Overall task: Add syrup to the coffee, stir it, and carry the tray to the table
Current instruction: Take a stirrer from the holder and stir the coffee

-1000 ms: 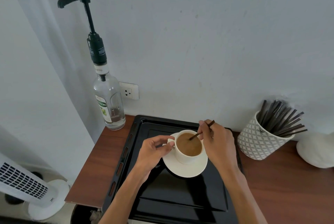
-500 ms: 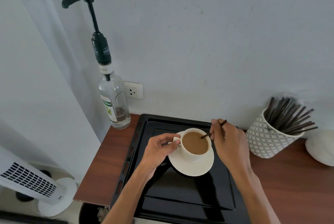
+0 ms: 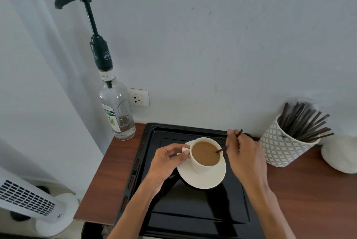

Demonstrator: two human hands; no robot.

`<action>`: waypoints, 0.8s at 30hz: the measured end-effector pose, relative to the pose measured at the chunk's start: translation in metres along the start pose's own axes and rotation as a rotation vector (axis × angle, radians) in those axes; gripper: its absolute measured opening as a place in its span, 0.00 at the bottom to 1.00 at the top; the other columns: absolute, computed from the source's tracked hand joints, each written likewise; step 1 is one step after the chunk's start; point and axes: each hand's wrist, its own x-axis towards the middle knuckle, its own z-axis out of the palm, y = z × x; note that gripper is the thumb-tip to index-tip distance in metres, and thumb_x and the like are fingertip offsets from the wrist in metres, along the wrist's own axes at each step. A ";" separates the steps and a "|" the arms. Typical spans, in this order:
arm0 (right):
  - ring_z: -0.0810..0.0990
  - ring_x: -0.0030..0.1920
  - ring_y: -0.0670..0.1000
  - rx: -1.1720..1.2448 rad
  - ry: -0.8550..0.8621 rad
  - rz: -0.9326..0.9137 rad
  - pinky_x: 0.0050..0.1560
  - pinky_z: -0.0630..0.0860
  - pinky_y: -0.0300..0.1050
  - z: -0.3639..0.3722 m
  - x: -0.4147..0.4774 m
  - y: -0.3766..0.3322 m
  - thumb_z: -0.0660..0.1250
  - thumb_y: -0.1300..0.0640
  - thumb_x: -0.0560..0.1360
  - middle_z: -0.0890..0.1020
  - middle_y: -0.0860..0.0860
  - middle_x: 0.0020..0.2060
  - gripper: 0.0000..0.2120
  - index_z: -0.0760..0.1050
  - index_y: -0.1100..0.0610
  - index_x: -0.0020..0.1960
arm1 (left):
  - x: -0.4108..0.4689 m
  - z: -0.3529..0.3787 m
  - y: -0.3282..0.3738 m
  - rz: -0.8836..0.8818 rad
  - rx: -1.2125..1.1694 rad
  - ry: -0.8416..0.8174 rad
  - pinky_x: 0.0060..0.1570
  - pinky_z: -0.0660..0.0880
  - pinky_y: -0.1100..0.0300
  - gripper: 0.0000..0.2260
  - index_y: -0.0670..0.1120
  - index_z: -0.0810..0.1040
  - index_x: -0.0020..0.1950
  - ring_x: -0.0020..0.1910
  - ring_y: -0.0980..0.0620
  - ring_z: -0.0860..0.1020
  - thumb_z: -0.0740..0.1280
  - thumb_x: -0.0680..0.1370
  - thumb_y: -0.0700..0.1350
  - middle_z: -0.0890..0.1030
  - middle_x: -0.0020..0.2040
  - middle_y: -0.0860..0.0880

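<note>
- Bench (image 3: 116, 171): brown wood, carries every item listed; its right end is cut off.
- Tray (image 3: 193, 209): black, on the bench in front of you; near edge out of frame.
- Syrup bottle (image 3: 117, 115): upright with pump, just left of the tray.
- Saucer (image 3: 201, 181): white, on the tray.
- Cup (image 3: 202, 167): on the saucer, full of coffee.
- Your left hand (image 3: 166, 159): fingers curled onto the cup's handle, mostly covering it.
- Your right hand (image 3: 245, 155): pinches the stirrer (image 3: 219, 150), tip in the coffee, middle hidden by your fingers.

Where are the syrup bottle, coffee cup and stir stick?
syrup bottle (image 3: 123, 108): head view, glass body.
coffee cup (image 3: 201, 170): head view, front wall.
stir stick (image 3: 240, 133): head view, upper end.
</note>
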 end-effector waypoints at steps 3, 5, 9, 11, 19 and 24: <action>0.80 0.29 0.53 0.048 -0.054 0.025 0.35 0.78 0.56 -0.003 -0.006 0.002 0.56 0.45 0.82 0.80 0.51 0.25 0.23 0.74 0.57 0.34 | 0.000 0.000 -0.001 -0.004 -0.005 0.000 0.63 0.77 0.46 0.08 0.47 0.87 0.54 0.56 0.47 0.84 0.75 0.76 0.43 0.88 0.54 0.48; 0.81 0.30 0.46 0.135 -0.115 0.026 0.35 0.77 0.45 0.004 -0.010 -0.004 0.58 0.47 0.83 0.82 0.48 0.27 0.21 0.75 0.53 0.34 | 0.001 0.000 -0.002 -0.006 -0.006 -0.006 0.63 0.77 0.46 0.08 0.46 0.87 0.54 0.57 0.46 0.84 0.75 0.76 0.43 0.88 0.54 0.48; 0.81 0.33 0.45 0.095 -0.080 -0.037 0.35 0.76 0.42 0.014 -0.004 -0.015 0.56 0.47 0.83 0.83 0.47 0.30 0.19 0.76 0.51 0.38 | 0.002 -0.001 -0.001 -0.005 -0.001 -0.017 0.62 0.78 0.46 0.07 0.47 0.87 0.54 0.57 0.45 0.84 0.75 0.76 0.43 0.88 0.54 0.48; 0.80 0.32 0.46 0.007 -0.033 -0.076 0.33 0.76 0.48 0.009 0.001 -0.013 0.56 0.48 0.84 0.81 0.47 0.28 0.19 0.75 0.53 0.38 | 0.001 -0.001 -0.001 -0.010 -0.008 -0.013 0.62 0.78 0.47 0.07 0.47 0.87 0.54 0.57 0.46 0.84 0.75 0.76 0.44 0.88 0.54 0.48; 0.81 0.32 0.45 0.148 -0.106 0.035 0.36 0.76 0.41 0.009 -0.013 -0.013 0.56 0.47 0.83 0.82 0.47 0.28 0.21 0.75 0.51 0.35 | 0.001 0.000 -0.003 -0.010 -0.003 -0.005 0.60 0.78 0.49 0.07 0.47 0.87 0.54 0.55 0.48 0.84 0.74 0.77 0.43 0.88 0.53 0.47; 0.81 0.33 0.49 0.057 -0.018 -0.005 0.37 0.78 0.52 0.010 -0.001 -0.012 0.55 0.46 0.83 0.82 0.48 0.29 0.20 0.75 0.52 0.38 | 0.002 0.000 -0.003 0.003 0.000 -0.004 0.61 0.78 0.47 0.07 0.47 0.87 0.53 0.56 0.45 0.84 0.74 0.76 0.43 0.88 0.54 0.48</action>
